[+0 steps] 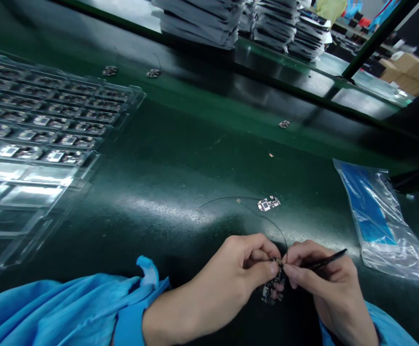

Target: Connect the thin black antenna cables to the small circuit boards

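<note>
My left hand [236,271] pinches a small circuit board [272,290] between thumb and forefinger, low at the frame's bottom centre. My right hand [321,283] grips black tweezers [325,261], their tip meeting the board's top edge next to my left fingertips. A thin black wire [277,228] arcs up from the held board. A second small circuit board [268,203] lies on the dark green belt [180,168] just beyond my hands, with its own thin wire trailing left. Both sleeves are blue.
A clear plastic tray [43,125] with several small boards fills the left side. A plastic bag with a blue sheet [375,216] lies at the right. Loose boards [284,124] sit farther along the belt. Stacked trays [202,21] stand beyond the belt's far rail.
</note>
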The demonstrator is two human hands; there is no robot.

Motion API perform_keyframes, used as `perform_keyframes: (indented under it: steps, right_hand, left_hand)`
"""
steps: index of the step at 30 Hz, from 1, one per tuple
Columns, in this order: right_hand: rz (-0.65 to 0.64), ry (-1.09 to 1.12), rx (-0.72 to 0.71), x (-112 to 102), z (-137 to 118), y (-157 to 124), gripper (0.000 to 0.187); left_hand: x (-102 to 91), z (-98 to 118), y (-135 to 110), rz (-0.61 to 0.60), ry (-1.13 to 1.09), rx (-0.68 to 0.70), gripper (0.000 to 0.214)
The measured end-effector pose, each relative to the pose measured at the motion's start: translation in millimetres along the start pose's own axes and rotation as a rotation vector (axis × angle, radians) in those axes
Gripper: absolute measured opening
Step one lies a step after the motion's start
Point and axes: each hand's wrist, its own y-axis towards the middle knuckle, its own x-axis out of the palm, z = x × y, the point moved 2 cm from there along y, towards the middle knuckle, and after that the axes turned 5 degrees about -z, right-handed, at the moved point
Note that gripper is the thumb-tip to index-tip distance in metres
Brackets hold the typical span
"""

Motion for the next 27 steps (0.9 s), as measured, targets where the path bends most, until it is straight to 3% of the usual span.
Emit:
perform_keyframes:
  steps: [15, 27]
  right_hand:
    - [0.022, -0.049, -0.055, -1.1, 5.8, 0.0, 0.01]
    - [0.062, -0.1, -0.073, -4.1, 0.3, -1.8, 0.013]
  left_hand:
    - [1.7, 1.0, 1.0, 0.038, -0.026, -0.055, 0.003]
    - [-0.3, 1.2, 0.6, 0.098, 0.123, -0.048, 0.011]
